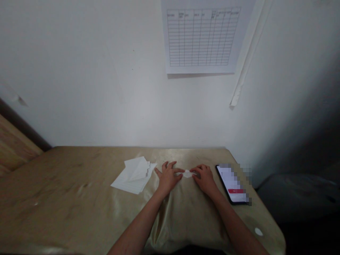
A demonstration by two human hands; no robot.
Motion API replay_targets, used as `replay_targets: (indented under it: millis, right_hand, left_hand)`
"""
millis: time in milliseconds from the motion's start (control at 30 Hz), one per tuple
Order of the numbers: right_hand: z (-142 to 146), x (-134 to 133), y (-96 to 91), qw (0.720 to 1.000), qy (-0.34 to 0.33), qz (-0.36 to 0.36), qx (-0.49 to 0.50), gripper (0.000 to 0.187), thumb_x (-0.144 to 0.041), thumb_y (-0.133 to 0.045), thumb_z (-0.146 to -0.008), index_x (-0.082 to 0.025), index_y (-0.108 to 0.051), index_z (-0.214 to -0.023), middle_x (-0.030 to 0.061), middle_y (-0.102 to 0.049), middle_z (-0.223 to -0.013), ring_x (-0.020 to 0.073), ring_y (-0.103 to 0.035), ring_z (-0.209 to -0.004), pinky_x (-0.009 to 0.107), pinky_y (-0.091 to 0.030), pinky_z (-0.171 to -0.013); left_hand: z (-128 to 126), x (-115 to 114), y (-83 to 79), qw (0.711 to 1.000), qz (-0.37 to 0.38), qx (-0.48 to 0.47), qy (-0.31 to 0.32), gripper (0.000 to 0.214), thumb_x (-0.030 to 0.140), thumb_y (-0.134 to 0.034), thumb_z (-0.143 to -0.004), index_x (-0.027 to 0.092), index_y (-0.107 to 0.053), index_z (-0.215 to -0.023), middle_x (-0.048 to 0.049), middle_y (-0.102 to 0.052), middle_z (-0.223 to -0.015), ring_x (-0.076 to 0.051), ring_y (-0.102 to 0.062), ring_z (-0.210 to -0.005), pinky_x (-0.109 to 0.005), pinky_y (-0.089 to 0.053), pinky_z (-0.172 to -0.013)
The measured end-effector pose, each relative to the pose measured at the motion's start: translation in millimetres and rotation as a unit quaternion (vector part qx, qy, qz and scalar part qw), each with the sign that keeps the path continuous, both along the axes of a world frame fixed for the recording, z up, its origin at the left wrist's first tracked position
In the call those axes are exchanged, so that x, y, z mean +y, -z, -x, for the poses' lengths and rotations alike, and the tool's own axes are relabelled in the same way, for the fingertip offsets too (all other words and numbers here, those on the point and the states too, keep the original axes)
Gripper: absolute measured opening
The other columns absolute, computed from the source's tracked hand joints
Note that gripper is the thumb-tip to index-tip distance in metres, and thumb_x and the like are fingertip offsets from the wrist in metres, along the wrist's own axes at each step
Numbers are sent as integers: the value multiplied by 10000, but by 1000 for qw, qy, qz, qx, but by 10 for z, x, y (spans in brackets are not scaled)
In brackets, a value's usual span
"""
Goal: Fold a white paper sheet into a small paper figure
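Small white paper piece [187, 174]: held at both ends between left hand [168, 180] and right hand [205, 179], low over the table cover [79, 184]; too small to tell whether folded, creased or bunched.
Left fingers: thumb and index closed on the piece's left end, in a light pinch by the look of it; others spread outward, well off the paper.
Right fingers: thumb and index closed on the opposite end; others bent alongside, off the paper.
Handling: likely a matter of shaping or smoothing by fingertip; best done with matched pressure from both sides, keeping the middle flat and the edges lined up. Avoid tugging outward; likely to tear thin paper.
Cover: shiny, gold-brown, rucked into folds beside the left forearm [140, 223]; better smoothed flat first, for a firm base when pressing. Best to keep both forearms light, so as not to drag the cloth.
White sheets [127, 184]: lying in a loose, uneven pile just left of the left hand, untouched; worth keeping clear of the spread fingers.
Phone [232, 186]: lying screen up, right of the right hand, partly pixelated.
White scrap [258, 232]: resting near the table's right edge, beyond the right forearm [233, 223].
Wall chart [202, 39]: hanging above, ruled in a grid; lettering too small to read.
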State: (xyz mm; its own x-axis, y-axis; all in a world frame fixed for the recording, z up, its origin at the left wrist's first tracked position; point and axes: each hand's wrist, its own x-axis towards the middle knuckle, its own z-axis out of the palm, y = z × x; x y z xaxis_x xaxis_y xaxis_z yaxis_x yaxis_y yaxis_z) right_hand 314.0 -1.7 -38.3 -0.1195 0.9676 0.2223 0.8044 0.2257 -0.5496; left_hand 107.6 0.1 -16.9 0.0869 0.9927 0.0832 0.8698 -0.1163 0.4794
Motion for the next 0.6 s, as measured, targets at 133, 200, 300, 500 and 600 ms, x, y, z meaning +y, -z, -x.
replay_targets:
  millis: [133,200,300,500,600]
  right_hand:
    - [10,-31,19,1000,-2,-17,-11,282,-215,-608,-899,-306,-762,-1117,88,-639,-1140,275,-505,-1177,399,-375,-1046]
    - [13,-38,25,1000,-1,-21,-11,287,-212,-606,-900,-302,-760,-1124,91,-635,-1140,275,-499,-1183,397,-373,-1058]
    - [16,-42,27,1000,-5,-25,-8,284,-214,-601,-906,-288,-760,-1129,97,-635,-1139,276,-495,-1187,395,-378,-1067]
    - [19,-30,26,999,-1,-42,4,261,-261,-588,-932,-272,-769,-1118,106,-652,-1138,275,-500,-1185,412,-392,-1062]
    - [14,-15,32,999,-3,-47,25,256,-315,-589,-948,-266,-771,-1122,107,-655,-1138,276,-500,-1179,424,-400,-1058]
  left_hand:
    - [2,-22,38,1000,-20,5,-10,315,361,-733,-851,457,-752,-1151,-21,-520,-1530,-388,-297,-1472,-813,1,-1128]
    - [7,-25,45,999,-31,4,-15,313,366,-732,-851,433,-754,-1156,-31,-508,-1538,-381,-320,-1457,-803,-17,-1138]
    - [10,-26,33,999,-35,1,-4,256,355,-734,-854,418,-774,-1099,-23,-510,-1537,-361,-353,-1437,-794,-24,-1144]
    - [-2,-38,-9,999,-42,-8,10,225,330,-783,-814,367,-793,-1036,-33,-480,-1558,-340,-371,-1434,-730,-51,-1189]
    - [-6,-38,-7,998,-58,-22,9,191,309,-792,-807,359,-795,-992,-30,-483,-1547,-341,-377,-1434,-728,-72,-1190]
